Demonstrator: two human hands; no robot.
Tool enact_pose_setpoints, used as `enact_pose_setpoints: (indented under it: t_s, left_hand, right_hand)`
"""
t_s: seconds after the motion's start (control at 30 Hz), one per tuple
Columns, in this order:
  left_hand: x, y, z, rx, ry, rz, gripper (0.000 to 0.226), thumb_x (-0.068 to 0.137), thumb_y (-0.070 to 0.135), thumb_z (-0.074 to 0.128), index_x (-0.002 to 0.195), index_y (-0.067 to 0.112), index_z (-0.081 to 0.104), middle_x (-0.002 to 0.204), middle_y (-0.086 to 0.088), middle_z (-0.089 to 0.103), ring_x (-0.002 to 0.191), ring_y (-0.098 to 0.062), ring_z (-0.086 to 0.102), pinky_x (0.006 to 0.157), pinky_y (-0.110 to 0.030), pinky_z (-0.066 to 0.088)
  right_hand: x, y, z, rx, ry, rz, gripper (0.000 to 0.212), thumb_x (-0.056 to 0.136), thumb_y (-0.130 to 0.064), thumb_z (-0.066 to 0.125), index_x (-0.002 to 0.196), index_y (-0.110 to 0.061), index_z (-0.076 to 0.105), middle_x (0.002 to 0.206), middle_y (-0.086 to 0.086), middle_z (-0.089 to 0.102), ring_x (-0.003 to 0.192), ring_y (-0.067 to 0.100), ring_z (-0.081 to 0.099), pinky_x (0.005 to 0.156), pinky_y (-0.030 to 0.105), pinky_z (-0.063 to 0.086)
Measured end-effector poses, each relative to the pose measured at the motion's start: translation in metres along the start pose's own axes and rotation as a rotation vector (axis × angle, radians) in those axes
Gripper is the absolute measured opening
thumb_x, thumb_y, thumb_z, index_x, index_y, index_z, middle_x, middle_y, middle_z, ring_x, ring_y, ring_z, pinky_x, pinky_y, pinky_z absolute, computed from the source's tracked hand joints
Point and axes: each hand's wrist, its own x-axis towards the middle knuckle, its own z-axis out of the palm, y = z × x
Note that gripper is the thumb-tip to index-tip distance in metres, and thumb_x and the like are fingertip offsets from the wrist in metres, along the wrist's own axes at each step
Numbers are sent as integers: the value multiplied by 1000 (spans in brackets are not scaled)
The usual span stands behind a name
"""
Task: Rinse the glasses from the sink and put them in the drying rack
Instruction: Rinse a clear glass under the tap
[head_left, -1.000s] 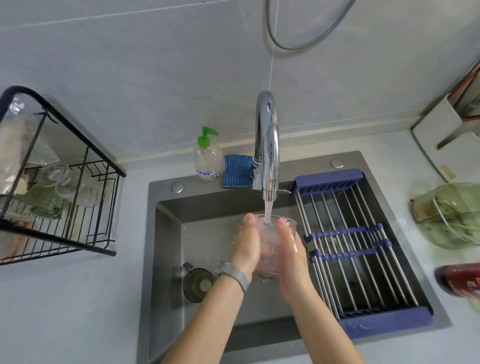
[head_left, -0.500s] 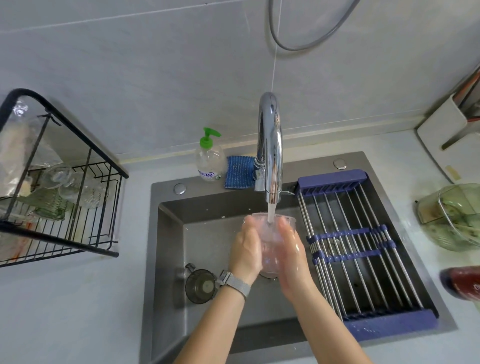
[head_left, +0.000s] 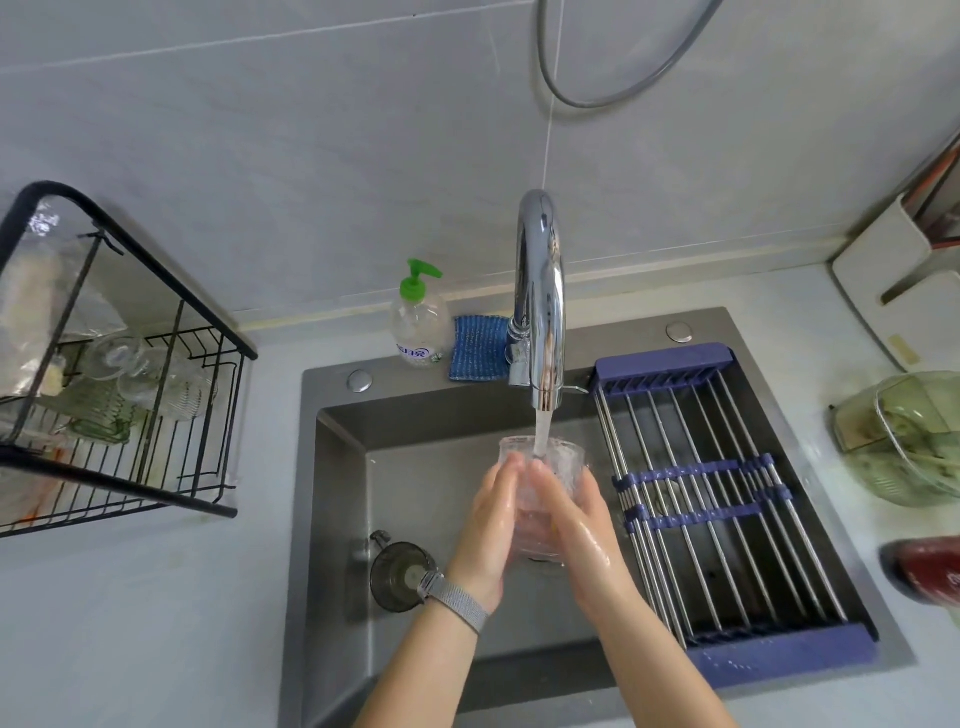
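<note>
A clear glass (head_left: 540, 467) stands upright under the running chrome tap (head_left: 540, 312), over the grey sink (head_left: 337, 467). My left hand (head_left: 488, 519) and my right hand (head_left: 576, 519) hold it from either side, palms wrapped round its wall; both are wet. Water streams into its mouth. A dark smoky mug (head_left: 400, 574) lies at the sink's bottom left. The black wire drying rack (head_left: 156, 457) stands on the counter to the left, with several clear and green glasses in it.
A blue roll-up rack (head_left: 727, 493) spans the sink's right half. A soap bottle (head_left: 418, 317) and a blue sponge (head_left: 478, 348) sit behind the sink. At the right are a green glass bowl (head_left: 909, 441), a red object (head_left: 924, 566) and a white board holder (head_left: 883, 301).
My hands have shifted round the glass, fingertips now closer together at its near side under the stream. The glass stays under the tap.
</note>
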Motion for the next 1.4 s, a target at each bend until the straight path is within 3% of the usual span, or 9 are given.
enact_pose_setpoints:
  t_s: [0.13, 0.3, 0.47, 0.6, 0.73, 0.83, 1.1, 1.23, 1.4]
  left_hand:
    - [-3, -4, 3, -64, 40, -19, 58, 94, 60, 44, 125, 15, 62, 108, -13, 73, 96, -31, 71, 85, -46, 58]
    - [-3, -9, -3, -141, 11, -25, 74, 79, 72, 47, 125, 17, 63, 114, -14, 71, 104, -35, 69, 81, -46, 58]
    - [-5, -7, 1, -142, 49, 24, 76, 70, 67, 67, 125, 15, 60, 112, -19, 70, 104, -42, 66, 90, -60, 53]
    - [-3, -10, -8, -182, 9, 27, 74, 72, 69, 62, 124, 16, 63, 116, -19, 69, 99, -33, 68, 91, -60, 52]
    - [-3, -13, -13, -204, -84, 44, 74, 75, 66, 58, 135, 22, 51, 121, -13, 68, 106, -32, 67, 77, -46, 58]
    - [-5, -8, -5, -130, 40, 88, 64, 73, 62, 59, 122, 27, 39, 114, -4, 64, 101, -25, 68, 83, -51, 57]
    - [-2, 1, 7, -160, 54, -13, 91, 64, 89, 55, 123, 20, 63, 116, -12, 70, 107, -30, 68, 95, -51, 53]
    - [0, 5, 2, -230, -69, -36, 80, 80, 80, 29, 106, 21, 77, 109, -14, 73, 98, -29, 68, 87, -44, 52]
    - [-1, 1, 13, -259, -83, -110, 83, 75, 87, 40, 115, 21, 72, 118, -13, 70, 114, -35, 64, 96, -61, 48]
  right_hand:
    - [7, -1, -4, -61, -19, 40, 53, 102, -53, 29, 112, -21, 70, 100, 5, 76, 91, 22, 74, 81, 42, 59]
    - [5, -5, -8, -199, -124, -4, 24, 99, -50, 44, 111, -38, 62, 104, -13, 73, 98, 3, 69, 86, 27, 51]
    - [6, -5, -8, -267, -66, 12, 58, 103, -54, 18, 112, -29, 69, 99, -1, 76, 93, 7, 71, 77, 22, 52]
    - [-7, -11, -18, -225, -198, -114, 32, 97, -46, 54, 123, -29, 62, 110, -3, 73, 103, 11, 69, 83, 25, 56]
    - [-11, -3, -24, -166, -219, -188, 67, 76, -38, 74, 135, -21, 48, 106, 9, 74, 97, 28, 72, 81, 48, 59]
    - [-9, 4, -21, -93, -117, -178, 77, 65, -42, 77, 134, -18, 50, 97, 4, 75, 84, 18, 73, 66, 28, 58]
    - [-4, -3, -19, -484, 9, -262, 84, 58, -51, 81, 132, -32, 46, 116, -7, 55, 101, 5, 59, 84, 22, 53]
    - [8, -14, -27, -179, -31, -172, 59, 71, -66, 57, 124, -39, 58, 121, -1, 64, 111, 19, 63, 93, 38, 53]
    - [13, -10, -12, -120, -8, -77, 73, 66, -95, 36, 121, -52, 57, 124, 6, 65, 114, 28, 64, 98, 57, 49]
